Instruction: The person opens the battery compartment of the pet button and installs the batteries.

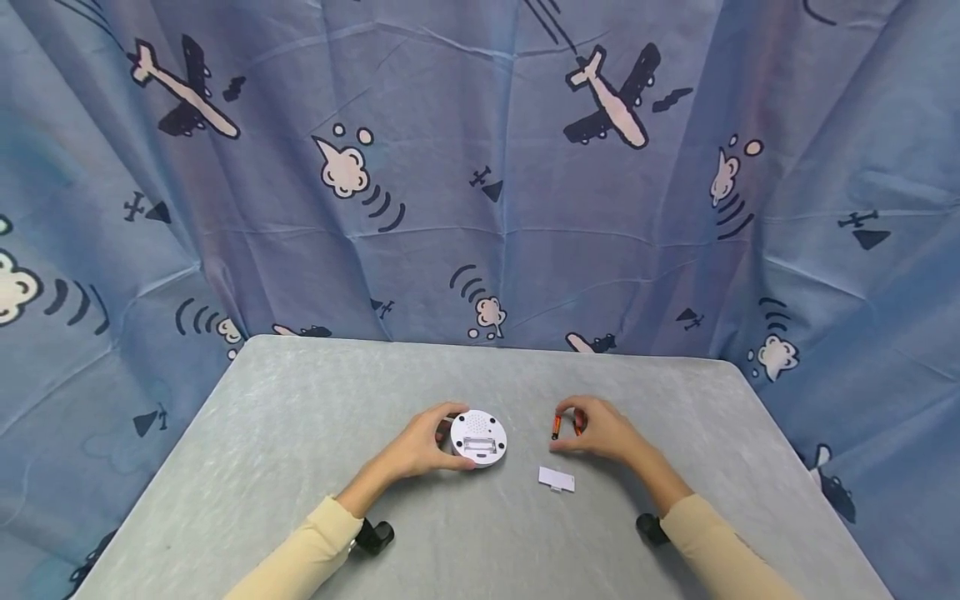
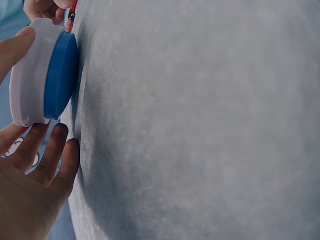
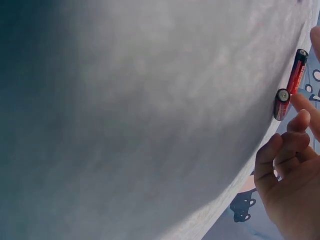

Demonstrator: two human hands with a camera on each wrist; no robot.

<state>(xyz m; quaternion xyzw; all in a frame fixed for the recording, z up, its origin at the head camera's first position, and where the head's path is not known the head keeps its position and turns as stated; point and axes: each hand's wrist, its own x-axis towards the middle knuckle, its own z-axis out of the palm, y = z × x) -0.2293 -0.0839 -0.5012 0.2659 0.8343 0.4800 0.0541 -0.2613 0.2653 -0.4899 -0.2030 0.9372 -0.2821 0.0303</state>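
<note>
My left hand (image 1: 423,443) grips a round white device (image 1: 478,422) by its rim, thumb on the near side and fingers on the far side. The device's underside faces up, showing small holes, dark feet and an uncovered battery compartment. Its lower part is blue (image 2: 62,75) in the left wrist view. My right hand (image 1: 600,429) has thumb and index finger at the two ends of a red-and-black battery (image 1: 557,427). A second battery (image 3: 281,105) lies beside it, close to the curled fingers. Between the hands lies a white battery cover (image 1: 557,479) with a small tab.
The grey table (image 1: 315,392) spreads around both hands. Behind it hangs a blue curtain (image 1: 435,217) printed with planes and clouds. Black wrist cameras (image 1: 373,537) sit under both forearms, low over the table.
</note>
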